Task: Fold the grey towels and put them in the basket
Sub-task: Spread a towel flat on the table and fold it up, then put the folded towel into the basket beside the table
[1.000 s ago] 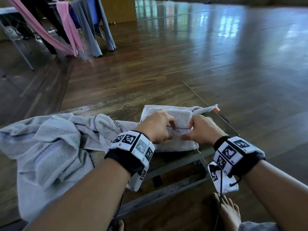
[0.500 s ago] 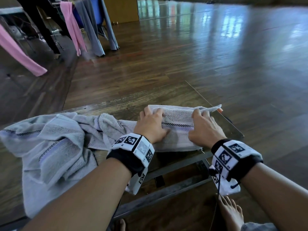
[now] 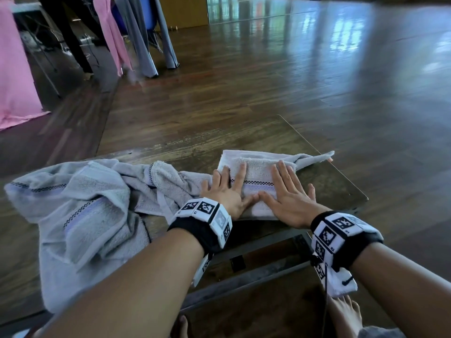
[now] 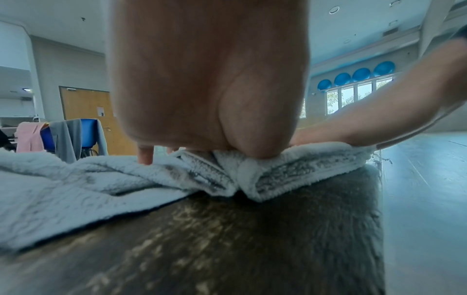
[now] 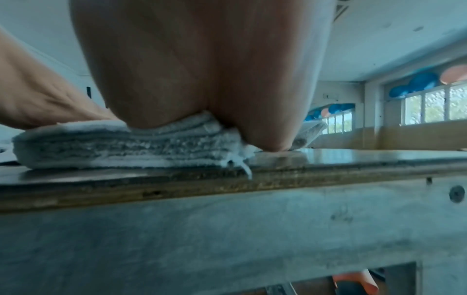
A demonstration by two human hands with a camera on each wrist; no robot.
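Note:
A folded grey towel (image 3: 258, 172) with a checked stripe lies on the right part of the wooden table (image 3: 336, 186). My left hand (image 3: 227, 189) presses flat on its left half, fingers straight and spread. My right hand (image 3: 288, 193) lies flat on its right half, thumbs almost meeting. In the left wrist view the palm (image 4: 209, 99) bears down on the towel's layered edge (image 4: 278, 175). The right wrist view shows the stacked folds (image 5: 101, 147) under the palm (image 5: 202, 79). A crumpled grey towel (image 3: 80, 211) lies to the left. No basket is in view.
The table's right edge (image 3: 351, 179) is close to the folded towel, with a towel corner (image 3: 317, 158) reaching toward it. Pink and grey cloths (image 3: 136, 37) hang on chairs at the far left. My bare foot (image 3: 346, 313) is under the table.
Both hands went from pinching and folding the near towel edge to lying flat with straight fingers on the folded towel. The head view has drawn closer.

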